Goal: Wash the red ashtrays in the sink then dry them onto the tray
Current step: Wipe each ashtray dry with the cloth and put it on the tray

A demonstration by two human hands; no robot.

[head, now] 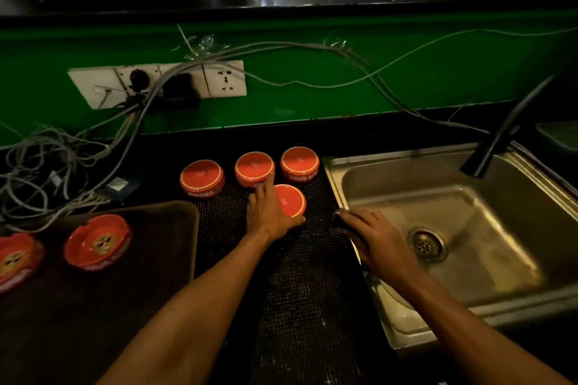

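Note:
Several red ashtrays lie upside down on the black mesh mat (312,275): three in a back row (202,177) (254,167) (299,162) and a nearer ashtray (292,201). My left hand (268,211) grips that nearer ashtray, fingers over its left side and thumb at its front rim. My right hand (380,239) holds a dark sponge (339,216) at the left rim of the steel sink (513,300). Two ashtrays (97,241) (17,259) sit upright on the dark tray (140,291) at the left.
A black faucet (500,137) leans over the sink, whose drain (427,244) is uncovered. Tangled grey cables (53,172) lie on the counter at the left, below a wall socket strip (156,83) on the green wall. A grey tub edge (560,134) shows at far right.

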